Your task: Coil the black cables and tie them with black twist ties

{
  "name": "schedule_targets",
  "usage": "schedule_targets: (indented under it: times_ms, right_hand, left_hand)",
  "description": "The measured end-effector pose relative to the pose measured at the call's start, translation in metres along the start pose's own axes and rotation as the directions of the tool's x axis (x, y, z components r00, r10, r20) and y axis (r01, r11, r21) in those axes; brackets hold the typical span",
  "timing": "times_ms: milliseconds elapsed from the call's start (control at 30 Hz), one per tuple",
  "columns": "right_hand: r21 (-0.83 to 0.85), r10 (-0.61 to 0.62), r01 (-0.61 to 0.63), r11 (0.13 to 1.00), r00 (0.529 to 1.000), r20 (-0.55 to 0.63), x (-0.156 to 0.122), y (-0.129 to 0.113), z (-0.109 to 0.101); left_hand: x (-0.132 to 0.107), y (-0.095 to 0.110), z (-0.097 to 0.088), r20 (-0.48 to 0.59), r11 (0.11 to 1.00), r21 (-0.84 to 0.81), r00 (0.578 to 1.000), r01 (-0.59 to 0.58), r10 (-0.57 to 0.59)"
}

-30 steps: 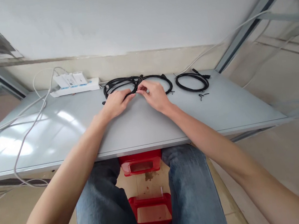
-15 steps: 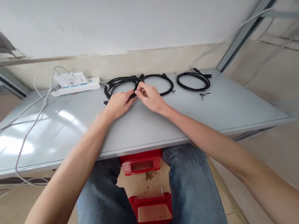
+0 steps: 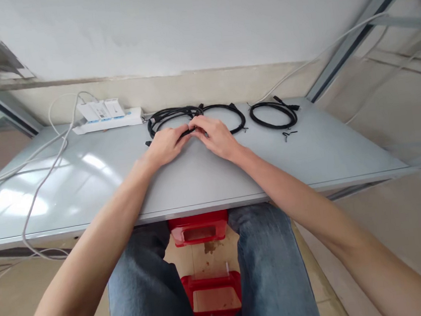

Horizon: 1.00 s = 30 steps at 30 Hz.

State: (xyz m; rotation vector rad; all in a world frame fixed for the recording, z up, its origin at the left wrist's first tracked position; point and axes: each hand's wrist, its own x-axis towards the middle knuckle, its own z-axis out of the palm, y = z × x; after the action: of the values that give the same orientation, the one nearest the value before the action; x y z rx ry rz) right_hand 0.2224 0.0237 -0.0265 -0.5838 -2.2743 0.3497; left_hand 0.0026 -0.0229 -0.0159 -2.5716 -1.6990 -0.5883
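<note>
Three coils of black cable lie at the back of a grey table [image 3: 198, 179]. My left hand [image 3: 165, 145] and my right hand [image 3: 215, 136] meet at the near edge of the left coil [image 3: 164, 116], fingers pinched together on its black strands. The middle coil [image 3: 234, 114] lies right behind my right hand. The right coil [image 3: 272, 113] sits apart, untouched, with a small black twist tie [image 3: 287, 134] in front of it.
A white power strip [image 3: 109, 120] with white adapters plugged in stands at the back left; its white cords [image 3: 40, 167] trail across the left of the table and over the edge. Red plastic stools [image 3: 199, 227] show under the table between my knees. Metal shelf struts slant at both sides.
Both hands stay pinched on the left coil; my right hand has lowered slightly and its fingers have flattened over the cable. The coils have hardly moved.
</note>
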Motion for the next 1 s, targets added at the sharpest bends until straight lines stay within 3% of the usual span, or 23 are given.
schedule_targets:
  times_ms: [167, 367, 667, 1000]
  right_hand:
    - [-0.027, 0.012, -0.012, 1.000, 1.000, 0.003, 0.001, -0.002, -0.002]
    - [-0.128, 0.084, -0.085, 0.988, 0.996, -0.018, 0.001, -0.005, -0.008]
    - [-0.257, 0.248, -0.209, 0.944, 0.960, 0.130, 0.001, -0.019, -0.009]
    - [-0.360, 0.315, -0.250, 0.899, 0.940, 0.133, 0.003, -0.023, -0.006]
  left_hand:
    - [0.000, -0.002, 0.003, 0.000, 1.000, 0.010, 1.000, -0.028, 0.028]
    - [0.001, -0.005, 0.005, -0.036, 0.995, -0.097, 0.999, -0.032, 0.028]
    - [0.000, -0.003, 0.003, 0.039, 0.976, -0.218, 0.999, 0.001, 0.008]
    - [0.003, -0.007, 0.009, -0.044, 0.962, -0.267, 0.998, -0.062, 0.052]
